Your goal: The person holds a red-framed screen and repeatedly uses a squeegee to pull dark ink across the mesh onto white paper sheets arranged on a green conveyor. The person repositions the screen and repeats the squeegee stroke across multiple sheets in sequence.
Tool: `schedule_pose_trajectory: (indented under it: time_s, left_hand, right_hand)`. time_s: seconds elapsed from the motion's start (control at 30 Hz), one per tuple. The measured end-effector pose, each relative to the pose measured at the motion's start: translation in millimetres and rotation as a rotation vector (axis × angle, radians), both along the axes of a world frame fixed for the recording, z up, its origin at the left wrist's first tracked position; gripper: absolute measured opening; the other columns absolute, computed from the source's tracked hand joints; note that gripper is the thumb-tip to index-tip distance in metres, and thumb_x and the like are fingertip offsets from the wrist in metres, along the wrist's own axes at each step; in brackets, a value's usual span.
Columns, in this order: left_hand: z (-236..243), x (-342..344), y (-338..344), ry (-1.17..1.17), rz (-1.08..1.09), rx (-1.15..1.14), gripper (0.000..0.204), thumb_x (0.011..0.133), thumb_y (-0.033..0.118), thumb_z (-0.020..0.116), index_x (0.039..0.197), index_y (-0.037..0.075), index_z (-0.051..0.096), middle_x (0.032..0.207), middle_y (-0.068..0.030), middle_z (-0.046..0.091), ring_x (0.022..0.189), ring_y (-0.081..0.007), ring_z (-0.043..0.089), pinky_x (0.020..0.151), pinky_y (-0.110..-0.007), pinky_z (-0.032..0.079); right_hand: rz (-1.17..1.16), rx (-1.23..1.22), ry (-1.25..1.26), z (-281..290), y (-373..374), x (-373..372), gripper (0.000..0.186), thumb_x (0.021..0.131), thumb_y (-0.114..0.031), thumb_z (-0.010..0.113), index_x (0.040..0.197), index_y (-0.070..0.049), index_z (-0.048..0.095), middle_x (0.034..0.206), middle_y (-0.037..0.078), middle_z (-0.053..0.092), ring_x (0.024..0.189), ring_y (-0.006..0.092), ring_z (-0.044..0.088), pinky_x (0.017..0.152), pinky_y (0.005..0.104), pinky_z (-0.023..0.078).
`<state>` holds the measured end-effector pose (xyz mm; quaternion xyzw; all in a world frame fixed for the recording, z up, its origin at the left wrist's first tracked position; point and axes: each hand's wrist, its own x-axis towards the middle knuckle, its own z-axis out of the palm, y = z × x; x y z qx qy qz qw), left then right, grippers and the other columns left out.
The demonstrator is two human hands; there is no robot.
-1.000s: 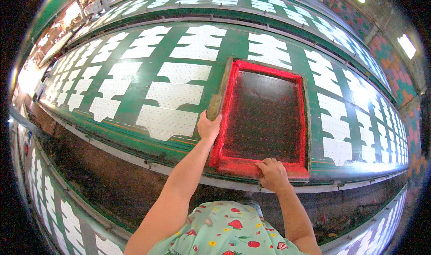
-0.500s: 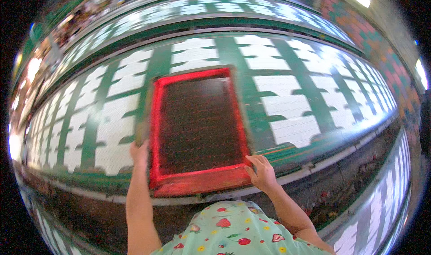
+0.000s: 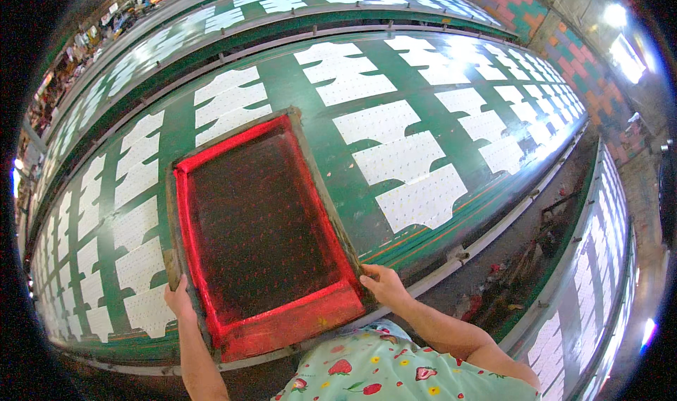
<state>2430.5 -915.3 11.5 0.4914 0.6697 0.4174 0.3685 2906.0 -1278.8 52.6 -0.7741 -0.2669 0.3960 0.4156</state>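
Note:
A screen-printing frame (image 3: 337,299) with a red border around a dark mesh (image 3: 257,225) lies at a slant over the green long table (image 3: 338,189), among rows of white cut fabric pieces (image 3: 416,196) with small dotted prints. My left hand (image 3: 180,301) grips the frame's left edge near the lower corner. My right hand (image 3: 381,284) is closed on its right edge near the lower end, thumb and fingers at the rim. Whether the frame touches the table is hard to tell. My mint strawberry-print garment shows at the bottom.
A metal rail (image 3: 486,239) runs along the table's near edge, above a dark gap with scraps. A second table with white pieces (image 3: 599,260) is at the right, another (image 3: 282,2) beyond. A tiled wall (image 3: 508,2) and lights stand at upper right, clutter at upper left.
The frame has moved leftward in view, from right of centre to left of centre, with both my hands on it. The camera's view has turned, so the rows now slant.

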Motion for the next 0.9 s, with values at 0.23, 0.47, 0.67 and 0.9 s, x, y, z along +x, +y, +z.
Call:
schedule_pose_trajectory:
  time_s: [0.23,0.47,0.67,0.9]
  left_hand:
    - [-2.5,-2.0,0.3,0.124,0.011,-0.064,0.035,0.098,0.021,0.085,0.121,-0.005,0.077,0.109,-0.0081,0.079,0.095,-0.0207,0.07,0.089,-0.04,0.054]
    - [8.3,-3.6,3.3,-0.18,0.013,-0.099,0.038,0.1,0.019,0.084,0.129,-0.004,0.075,0.115,-0.01,0.078,0.096,-0.0232,0.073,0.089,-0.04,0.057]
    - [41.5,34.1,-11.4,-0.311,0.052,-0.081,0.04,0.1,0.017,0.084,0.131,-0.005,0.073,0.117,-0.0112,0.078,0.098,-0.0239,0.074,0.088,-0.04,0.058]
    - [61.7,155.5,-46.4,-0.336,0.032,0.011,0.039,0.098,0.015,0.086,0.129,-0.005,0.073,0.115,-0.011,0.078,0.098,-0.0225,0.074,0.088,-0.039,0.059]
  right_hand:
    - [-0.112,-0.083,-0.008,7.3,15.4,-7.8,0.041,0.106,-0.029,0.073,0.13,0.004,0.077,0.112,0.02,0.084,0.103,0.0243,0.078,0.093,0.0386,0.059]
    - [-0.168,-0.054,0.082,50.2,15.4,-6.0,0.045,0.108,-0.036,0.071,0.125,0.005,0.079,0.109,0.018,0.084,0.099,0.0193,0.075,0.092,0.0361,0.058]
    - [-0.162,0.088,-0.084,66.5,8.3,23.8,0.045,0.107,-0.037,0.072,0.12,0.006,0.08,0.106,0.019,0.084,0.1,0.0243,0.077,0.091,0.0377,0.059]
    - [-0.189,0.214,-0.184,61.7,-15.3,138.9,0.037,0.105,-0.028,0.075,0.12,0.005,0.08,0.096,0.014,0.082,0.09,0.0182,0.074,0.084,0.0347,0.058]
